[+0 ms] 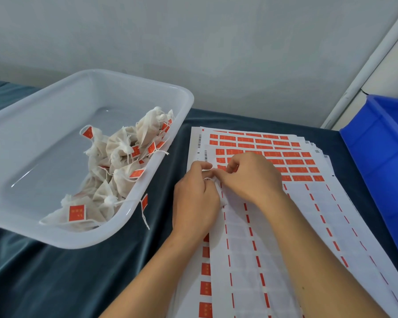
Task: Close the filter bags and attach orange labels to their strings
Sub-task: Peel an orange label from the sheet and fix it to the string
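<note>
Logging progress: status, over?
Left hand and right hand pinching white filter bag over orange label sheets. Finished bags in clear plastic tub. Nothing obstructing.

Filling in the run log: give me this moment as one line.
left hand: holds filter bag | right hand: pinching at bag top | label sheets: under hands | clear tray: labelled bags inside
</note>
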`<state>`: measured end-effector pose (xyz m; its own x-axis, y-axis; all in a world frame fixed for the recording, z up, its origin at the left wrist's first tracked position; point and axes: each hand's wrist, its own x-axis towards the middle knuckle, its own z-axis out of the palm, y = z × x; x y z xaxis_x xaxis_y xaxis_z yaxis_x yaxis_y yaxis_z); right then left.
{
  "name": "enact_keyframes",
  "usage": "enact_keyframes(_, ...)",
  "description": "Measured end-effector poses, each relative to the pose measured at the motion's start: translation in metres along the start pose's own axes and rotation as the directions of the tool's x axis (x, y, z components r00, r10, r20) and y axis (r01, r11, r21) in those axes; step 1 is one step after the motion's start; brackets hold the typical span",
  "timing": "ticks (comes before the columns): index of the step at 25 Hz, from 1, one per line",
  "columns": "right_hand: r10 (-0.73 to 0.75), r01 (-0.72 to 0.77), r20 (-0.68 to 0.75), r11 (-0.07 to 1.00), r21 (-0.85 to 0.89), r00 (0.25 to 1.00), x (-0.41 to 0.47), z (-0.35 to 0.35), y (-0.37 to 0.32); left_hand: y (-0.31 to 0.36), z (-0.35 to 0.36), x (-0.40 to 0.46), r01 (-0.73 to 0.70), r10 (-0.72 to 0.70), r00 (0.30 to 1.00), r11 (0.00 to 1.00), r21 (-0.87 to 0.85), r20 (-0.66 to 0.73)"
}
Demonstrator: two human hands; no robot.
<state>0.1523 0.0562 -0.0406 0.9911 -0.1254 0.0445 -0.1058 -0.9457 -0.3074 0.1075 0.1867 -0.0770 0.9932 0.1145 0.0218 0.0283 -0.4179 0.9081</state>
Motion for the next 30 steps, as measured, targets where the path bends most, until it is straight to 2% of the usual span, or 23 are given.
enact_keyframes(5,0.027,-0.033,-0.083,0.997,-0.069,0.996,-0.008,0.007,-0.005,0.000,0.001,0.000,0.023,-0.024,1.000,1.000,-0.011,-0.014)
enact_keyframes(9,0.052,-0.059,-0.151,0.997,-0.044,0.987,-0.015,0.012,-0.008,-0.001,0.001,0.000,0.010,-0.010,1.000,1.000,0.008,0.006)
enact_keyframes(14,0.050,-0.051,-0.136,0.999,-0.003,0.989,-0.019,0.012,-0.004,-0.002,0.002,0.001,-0.023,0.022,0.999,0.999,0.048,0.027)
enact_keyframes(22,0.054,-0.063,-0.129,0.996,-0.067,0.990,-0.011,0.003,-0.006,0.001,0.001,0.003,-0.015,0.014,0.999,0.999,0.030,0.046)
enact_keyframes(24,0.054,-0.060,-0.101,0.996,-0.059,0.993,-0.008,0.002,-0.004,0.000,0.000,0.003,-0.014,0.012,0.999,0.999,0.038,0.045)
enact_keyframes(30,0.043,-0.055,0.074,0.984,0.167,0.996,0.005,-0.001,0.012,0.000,0.002,0.004,-0.015,0.014,0.999,0.999,0.036,0.043)
